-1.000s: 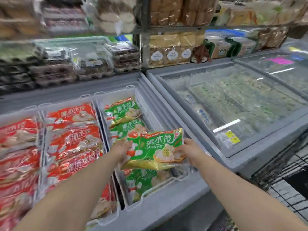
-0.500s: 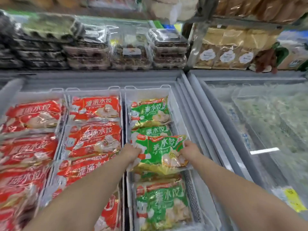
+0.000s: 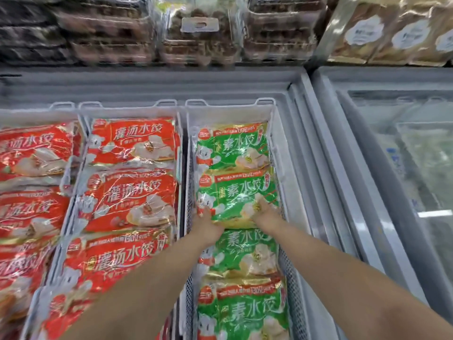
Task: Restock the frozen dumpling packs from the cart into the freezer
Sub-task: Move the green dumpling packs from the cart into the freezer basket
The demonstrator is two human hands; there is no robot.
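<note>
A green frozen dumpling pack (image 3: 235, 195) lies in the right-hand white wire basket (image 3: 230, 109) of the open freezer (image 3: 147, 82). It overlaps another green pack (image 3: 232, 148) behind it. Two more green packs (image 3: 242, 251) lie nearer to me. My left hand (image 3: 207, 224) grips the pack's near left corner. My right hand (image 3: 266, 214) holds its near right part, fingers on top. The cart is out of view.
Red dumpling packs (image 3: 132, 197) fill the baskets to the left. On the right stands a second freezer with a shut glass lid (image 3: 404, 155). Clear egg cartons (image 3: 196, 40) and tan bags (image 3: 392, 33) sit on the shelf behind the freezers.
Both hands have carried the green pack away from me and down into the right basket, where it now lies on the pack behind. My view has tipped down over the freezer.
</note>
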